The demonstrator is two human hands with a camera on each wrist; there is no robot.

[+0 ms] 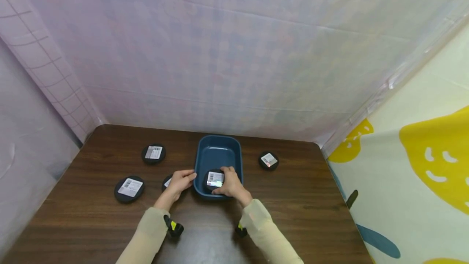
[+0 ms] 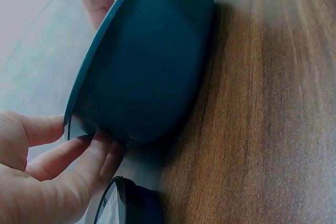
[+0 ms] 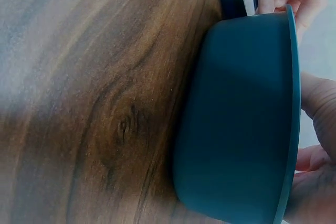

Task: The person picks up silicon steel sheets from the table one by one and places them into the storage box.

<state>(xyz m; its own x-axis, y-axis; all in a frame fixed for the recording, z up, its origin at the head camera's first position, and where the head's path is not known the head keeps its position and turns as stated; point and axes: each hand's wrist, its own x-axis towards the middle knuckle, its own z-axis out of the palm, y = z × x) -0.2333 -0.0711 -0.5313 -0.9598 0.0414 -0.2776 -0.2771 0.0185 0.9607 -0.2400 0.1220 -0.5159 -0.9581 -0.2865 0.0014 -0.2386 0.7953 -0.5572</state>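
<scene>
A deep blue plastic bin (image 1: 220, 159) stands on the table. My left hand (image 1: 179, 182) pinches its left rim; in the left wrist view the thumb is at the rim and the fingers lie against the outer wall (image 2: 142, 61). Inside the near end of the bin, my right hand (image 1: 231, 183) grips a round black lidded tub (image 1: 214, 179) with a white barcode label facing up. The right wrist view shows the bin's outer side (image 3: 241, 103), which hides that tub. Another black tub (image 1: 167, 181) sits beside the left hand, partly covered by it.
Two more labelled black tubs, one farther back (image 1: 153, 154) and one nearer (image 1: 129, 189), lie on the left of the brown wooden table (image 1: 307, 215). A further tub (image 1: 268, 161) lies right of the bin. Hanging sheets (image 1: 234, 52) enclose the table's back and sides.
</scene>
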